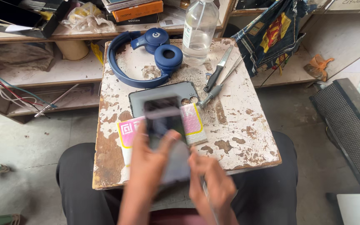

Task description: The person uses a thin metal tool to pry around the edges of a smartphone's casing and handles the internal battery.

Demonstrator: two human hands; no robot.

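Lower centre of the frame: my left hand (148, 166) is clamped on a dark smartphone (166, 137), thumb across its face and the other fingers behind it, holding it tilted above my lap and the near edge of the bench (246, 137). My right hand (211, 183) sits at the phone's lower right corner; motion blur hides the fingers, so I cannot tell whether it is closed on a slim tool or merely touching the edge.

Handling, as a judgement: the phone is a thin, rigid slab, light for one hand, with smooth faces that are likely slippery and a glass front that is likely fragile. The long side edges offer the safest hold; pressure on the middle of the screen is best avoided.

Centre: beneath the phone lies a pink-and-white padded packet (194, 123) with a yellow border, flat on the chipped white bench top. Just beyond it lies a grey phone back cover (163, 93), camera cut-outs toward the right.

Right of centre: a black-handled tool (217, 71) and metal tweezers (223, 83) lie slantwise, close together.

Upper centre: blue over-ear headphones (146, 58) curl beside a clear plastic bottle (198, 33), standing upright at the far edge.

Top of the frame: cluttered shelves (21, 79) with boxes and loose wires.
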